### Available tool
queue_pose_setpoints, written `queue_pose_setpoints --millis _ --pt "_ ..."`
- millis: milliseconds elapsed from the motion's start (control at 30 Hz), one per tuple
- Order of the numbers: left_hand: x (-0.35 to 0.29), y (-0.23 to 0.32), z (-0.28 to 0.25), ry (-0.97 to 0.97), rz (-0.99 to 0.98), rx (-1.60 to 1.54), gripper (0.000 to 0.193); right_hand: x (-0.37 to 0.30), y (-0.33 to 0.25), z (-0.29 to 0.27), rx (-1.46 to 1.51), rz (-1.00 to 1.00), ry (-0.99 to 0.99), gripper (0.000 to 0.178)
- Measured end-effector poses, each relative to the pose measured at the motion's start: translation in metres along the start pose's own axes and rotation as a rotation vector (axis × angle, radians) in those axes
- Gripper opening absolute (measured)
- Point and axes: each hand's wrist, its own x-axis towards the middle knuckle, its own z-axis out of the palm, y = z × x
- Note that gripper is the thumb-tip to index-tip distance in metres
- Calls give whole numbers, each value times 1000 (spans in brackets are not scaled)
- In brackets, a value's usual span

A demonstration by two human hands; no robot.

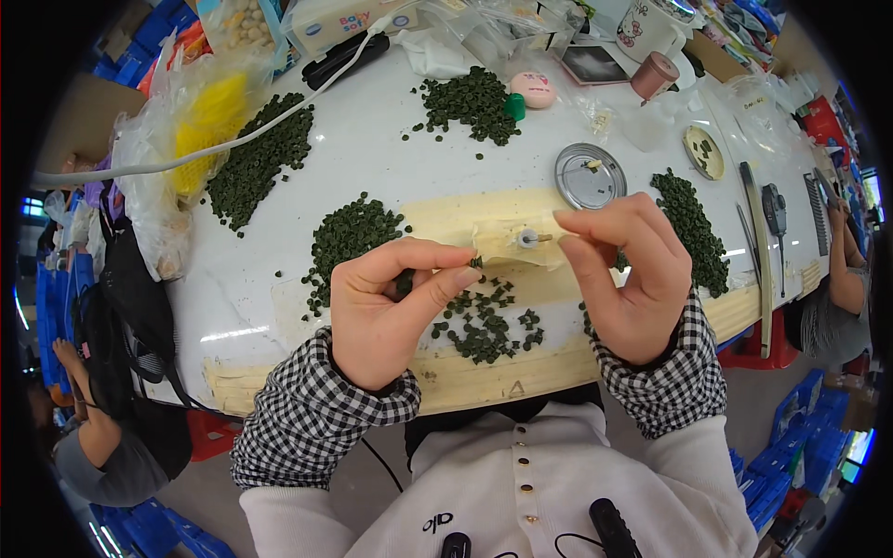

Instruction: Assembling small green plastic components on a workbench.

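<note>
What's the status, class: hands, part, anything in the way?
Left hand pinches a small dark green piece. Right hand open-fingered beside the taped metal post. Loose green pieces lie below; nothing between piece and post.

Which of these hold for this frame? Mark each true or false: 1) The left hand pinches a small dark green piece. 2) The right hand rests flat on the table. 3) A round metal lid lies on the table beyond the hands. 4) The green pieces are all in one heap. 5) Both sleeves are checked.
1) True: the left hand pinches a green piece between thumb and forefinger.
2) False: the right hand is raised, fingers curled, beside a small fixture with a metal pin.
3) True: the metal lid lies on the table.
4) False: the green pieces lie in several separate heaps.
5) True: both sleeves are black-and-white checked.
</note>
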Motion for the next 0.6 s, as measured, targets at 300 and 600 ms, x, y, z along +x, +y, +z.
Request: queue_pose_setpoints --millis 300,600 --pt "1 3 2 3 -32 18 11 0 19 5 -62 43 -58 12" --pt "-1 -1 3 -33 -55 -27 14 2 -2 -8 -62 -17 171 9"
